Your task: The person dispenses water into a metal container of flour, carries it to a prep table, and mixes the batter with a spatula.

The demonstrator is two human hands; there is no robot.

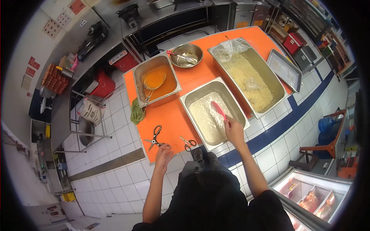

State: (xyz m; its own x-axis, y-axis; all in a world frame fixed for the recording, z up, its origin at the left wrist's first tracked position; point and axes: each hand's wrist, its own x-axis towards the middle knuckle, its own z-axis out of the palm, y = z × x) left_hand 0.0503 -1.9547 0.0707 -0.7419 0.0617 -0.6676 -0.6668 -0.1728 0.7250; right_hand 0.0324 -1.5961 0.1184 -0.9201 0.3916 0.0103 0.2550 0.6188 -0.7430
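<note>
My right hand is closed around the handle of a red spatula. The spatula's blade reaches over the pale, creamy batter in a deep steel pan at the table's near edge. My left hand hovers at the front edge of the orange table, fingers loosely apart and holding nothing. Close beside it lie black-handled scissors, and a second, smaller pair of scissors rests a little to the right.
Further left stands a steel pan of orange liquid with a strainer, beside green cloth or leaves. Behind is a steel bowl with tongs. A large pan of yellowish crumbs and a flat tray are right.
</note>
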